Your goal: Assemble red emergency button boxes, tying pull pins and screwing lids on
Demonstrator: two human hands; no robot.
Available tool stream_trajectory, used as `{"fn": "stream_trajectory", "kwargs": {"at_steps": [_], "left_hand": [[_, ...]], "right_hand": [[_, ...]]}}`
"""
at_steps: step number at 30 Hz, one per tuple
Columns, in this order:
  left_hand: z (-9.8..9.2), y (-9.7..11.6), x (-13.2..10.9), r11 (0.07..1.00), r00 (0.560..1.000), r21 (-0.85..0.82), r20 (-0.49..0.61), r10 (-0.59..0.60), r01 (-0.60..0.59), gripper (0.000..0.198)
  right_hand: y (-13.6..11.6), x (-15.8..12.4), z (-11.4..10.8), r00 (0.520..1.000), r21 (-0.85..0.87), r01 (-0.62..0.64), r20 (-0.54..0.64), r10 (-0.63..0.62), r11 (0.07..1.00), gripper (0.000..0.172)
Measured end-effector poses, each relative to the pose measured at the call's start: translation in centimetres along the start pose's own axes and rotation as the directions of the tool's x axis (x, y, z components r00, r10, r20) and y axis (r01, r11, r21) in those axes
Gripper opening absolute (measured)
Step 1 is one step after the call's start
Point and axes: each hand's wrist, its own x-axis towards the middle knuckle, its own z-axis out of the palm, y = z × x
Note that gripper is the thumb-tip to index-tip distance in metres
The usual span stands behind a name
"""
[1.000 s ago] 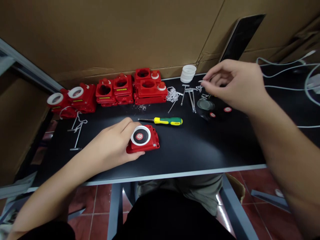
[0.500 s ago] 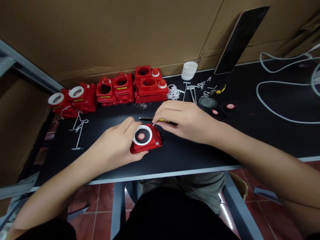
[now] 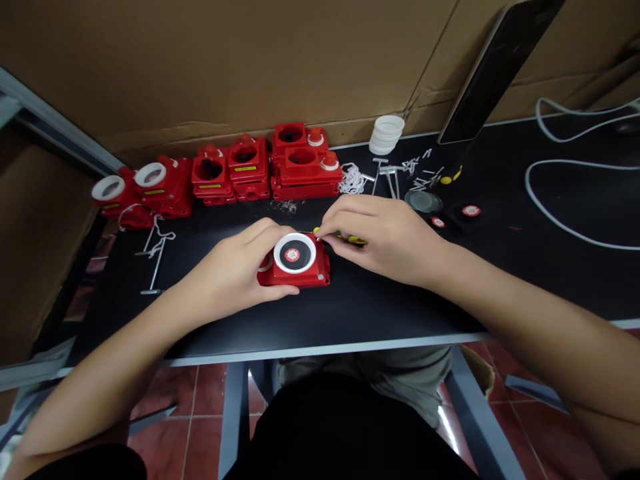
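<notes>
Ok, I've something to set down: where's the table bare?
Bare: between the red box in the left hand and the table's front edge; between the right forearm and grey cable. Crowded: the back, with red housings, white rings and small metal pieces.

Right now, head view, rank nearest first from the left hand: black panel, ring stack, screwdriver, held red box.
1. Held red box: in the left hand.
2. Screwdriver: to its right, partly hidden by the right hand.
3. Ring stack: farther right, toward the back.
4. Black panel: back right, leaning on cardboard.
</notes>
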Motion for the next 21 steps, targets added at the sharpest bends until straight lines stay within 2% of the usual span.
{"fn": "stream_trajectory", "kwargs": {"at_steps": [3,8,12,21], "left_hand": [[-0.3,-0.7,0.3,0.999,1.0,-0.043,0.016,0.009,-0.008,0.066],[-0.9,-1.8,0.4,1.0,0.999,-0.006,0.052,-0.001,0.001,0.082],[-1.3,-1.7,0.4,0.999,0.995,-0.017,0.097,0.035,-0.034,0.074],[-1.1,-2.1,0.7,0.996,0.995,-0.06,0.079,0.064,-0.059,0.069]], "right_hand": [[0.0,0.0,-0.1,1.0,-0.038,-0.006,-0.013,0.005,0.999,0.017],[-0.2,-0.1,-0.5,0.999,-0.067,-0.022,-0.031,0.02,0.997,0.019],[-0.5,0.0,-0.7,0.999,-0.047,-0.021,-0.049,0.019,0.999,0.021],[-0.9,0.0,-1.1,0.999,-0.016,0.045,-0.027,-0.045,0.999,0.019]]}}
